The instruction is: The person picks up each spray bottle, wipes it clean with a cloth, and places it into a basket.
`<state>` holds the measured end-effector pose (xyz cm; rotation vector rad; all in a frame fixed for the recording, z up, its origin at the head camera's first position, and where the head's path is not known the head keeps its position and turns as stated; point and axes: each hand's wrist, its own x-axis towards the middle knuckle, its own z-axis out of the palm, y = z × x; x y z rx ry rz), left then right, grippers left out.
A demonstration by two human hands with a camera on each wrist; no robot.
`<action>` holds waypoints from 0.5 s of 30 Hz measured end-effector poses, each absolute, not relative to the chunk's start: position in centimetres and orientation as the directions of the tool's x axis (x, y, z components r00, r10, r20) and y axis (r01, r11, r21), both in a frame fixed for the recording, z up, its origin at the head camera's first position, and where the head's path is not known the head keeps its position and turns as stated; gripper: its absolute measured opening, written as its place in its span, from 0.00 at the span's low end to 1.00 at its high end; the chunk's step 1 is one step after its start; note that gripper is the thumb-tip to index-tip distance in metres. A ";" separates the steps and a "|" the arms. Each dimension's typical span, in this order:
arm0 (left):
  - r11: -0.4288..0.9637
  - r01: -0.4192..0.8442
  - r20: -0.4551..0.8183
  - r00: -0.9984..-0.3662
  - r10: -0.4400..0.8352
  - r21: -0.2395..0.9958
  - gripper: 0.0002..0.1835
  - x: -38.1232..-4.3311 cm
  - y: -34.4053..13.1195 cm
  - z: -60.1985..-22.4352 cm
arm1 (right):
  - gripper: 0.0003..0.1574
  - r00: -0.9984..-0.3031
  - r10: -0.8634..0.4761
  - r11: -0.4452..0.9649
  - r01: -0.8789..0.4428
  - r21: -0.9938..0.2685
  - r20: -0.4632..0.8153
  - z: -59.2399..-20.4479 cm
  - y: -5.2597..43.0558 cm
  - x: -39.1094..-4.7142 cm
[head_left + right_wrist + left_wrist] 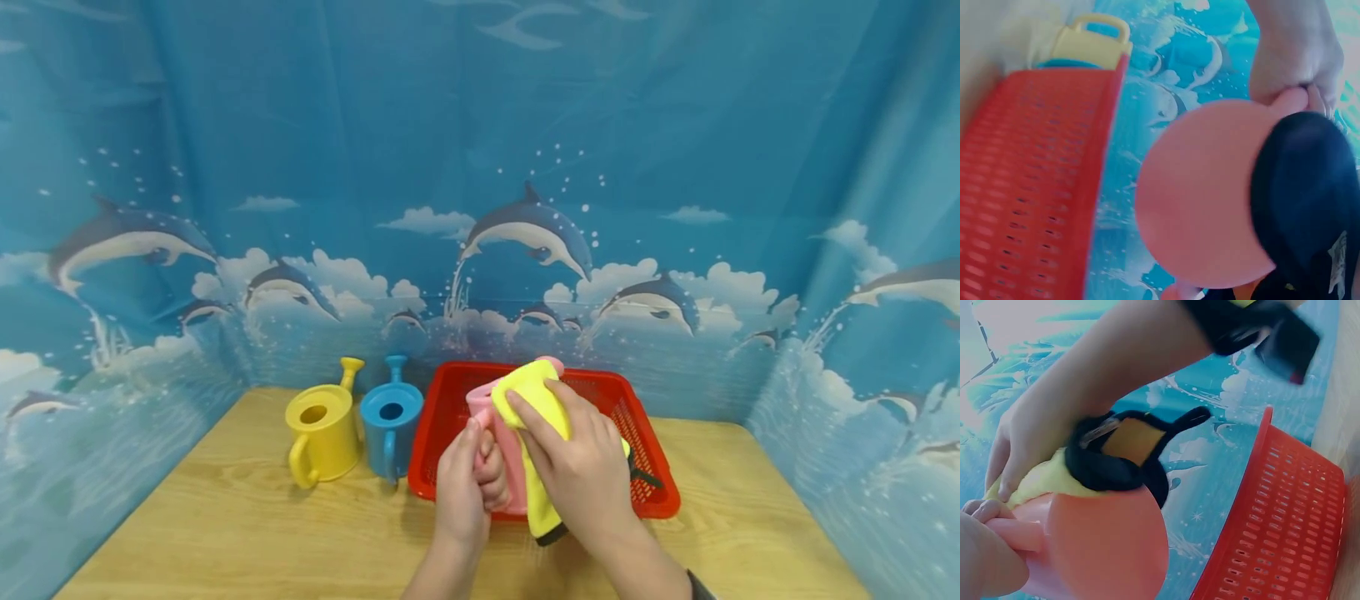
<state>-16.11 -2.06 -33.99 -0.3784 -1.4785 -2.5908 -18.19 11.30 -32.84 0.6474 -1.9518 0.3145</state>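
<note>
My left hand (468,479) grips the handle of a pink watering can (513,471), raised over the front of the red basket. Over the can's right side lies a yellow cloth (538,500) with black trim, which my right hand (581,467) holds against the can with thumb and fingers spread around it. In the left wrist view the pink can (1110,544) is tilted with its round base showing, and a black loop hangs off the cloth. Seen from the right wrist, the can's base (1204,194) faces the camera; dark trim (1310,194) hides part of it.
A red perforated basket (442,400) stands on the wooden table (300,550). To its left are a blue watering can (392,408) and a yellow watering can (337,433), both upright. A dolphin-print curtain (480,125) encloses the back and sides.
</note>
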 end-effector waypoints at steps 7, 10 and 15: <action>-0.515 0.225 0.270 -0.963 0.012 0.827 0.22 -16.2 -2.0 -33.9 | 0.25 -0.346 -0.297 0.827 -0.560 0.058 0.890 -32.4 11.2 -18.9; -0.536 0.219 0.272 -0.962 0.020 0.815 0.21 -16.3 -1.9 -33.9 | 0.20 -0.307 -0.296 0.820 -0.567 0.076 0.905 -33.1 11.4 -18.7; -0.563 0.200 0.246 -0.969 0.006 0.802 0.21 -16.4 -2.0 -33.9 | 0.19 -0.244 -0.312 0.800 -0.589 0.115 0.918 -34.4 11.7 -18.0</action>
